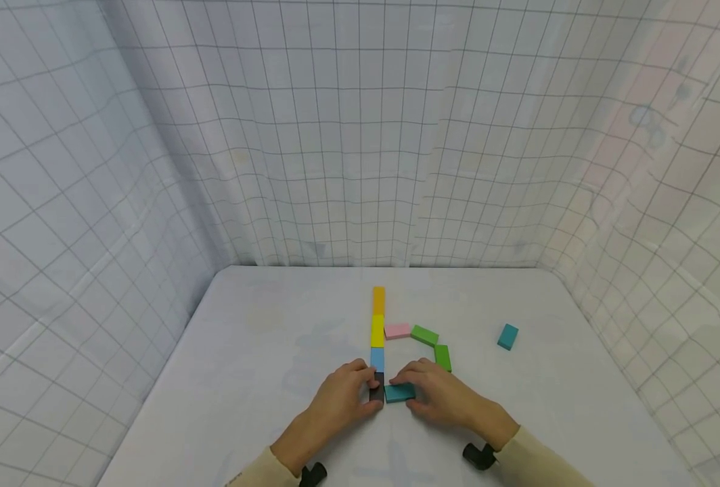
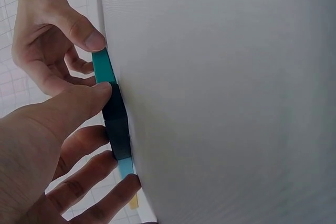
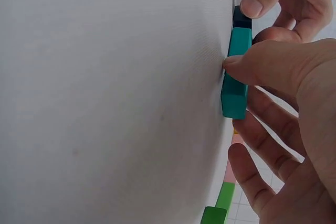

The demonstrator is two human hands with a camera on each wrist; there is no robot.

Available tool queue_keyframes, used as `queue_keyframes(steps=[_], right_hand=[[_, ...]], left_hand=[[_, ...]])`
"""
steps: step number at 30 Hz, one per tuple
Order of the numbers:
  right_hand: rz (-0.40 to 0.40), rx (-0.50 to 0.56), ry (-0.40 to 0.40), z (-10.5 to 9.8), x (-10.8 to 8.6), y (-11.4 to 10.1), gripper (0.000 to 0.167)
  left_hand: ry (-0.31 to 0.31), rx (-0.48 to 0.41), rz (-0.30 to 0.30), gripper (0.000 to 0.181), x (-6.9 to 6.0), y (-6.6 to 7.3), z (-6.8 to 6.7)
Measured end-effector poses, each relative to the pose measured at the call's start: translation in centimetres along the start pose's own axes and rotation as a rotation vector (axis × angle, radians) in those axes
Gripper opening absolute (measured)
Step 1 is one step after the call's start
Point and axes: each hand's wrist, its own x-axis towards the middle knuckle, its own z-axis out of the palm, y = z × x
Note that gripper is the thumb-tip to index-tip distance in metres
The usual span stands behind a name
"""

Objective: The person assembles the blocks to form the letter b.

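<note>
In the head view my left hand holds a black block at the near end of a straight column, thumb at its near end and fingertips further up. My right hand pinches a teal block lying crosswise, its left end against or very close to the black one. The right wrist view shows the thumb on one long side of that teal block. Beyond the black block, the column continues with light blue, yellow and orange blocks.
From the yellow block a pink block, a green block and a second green block curve round toward my right hand. Another teal block lies apart on the right of the white table. Gridded white curtains enclose the back and sides.
</note>
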Motion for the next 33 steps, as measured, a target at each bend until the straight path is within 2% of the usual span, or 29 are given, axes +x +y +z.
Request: queue_keyframes(steps=[8, 17, 23, 27, 33], right_hand=[[0.018, 0.004, 0.029, -0.5, -0.5, 0.3, 0.042], [-0.043, -0.009, 0.087, -1.1, -1.3, 1.1, 0.041], [-0.038, 0.013, 0.169, -1.7, -1.9, 2.0, 0.042], [-0.045, 0.025, 0.237, -2.1, -2.4, 2.8, 0.044], [-0.026, 0.014, 0.296, -2.8, -2.9, 4.1, 0.047]], left_hand=[[-0.001, 0.006, -0.009, 0.027, 0.2, -0.1, -0.1], [-0.023, -0.005, -0.042, 0.027, 0.2, 0.0, 0.1], [-0.036, 0.001, -0.065, 0.026, 0.2, 0.1, 0.2], [-0.032, 0.002, -0.062, 0.026, 0.1, 0.2, 0.2], [-0.028, -0.005, -0.061, 0.026, 0.0, 0.3, 0.3]])
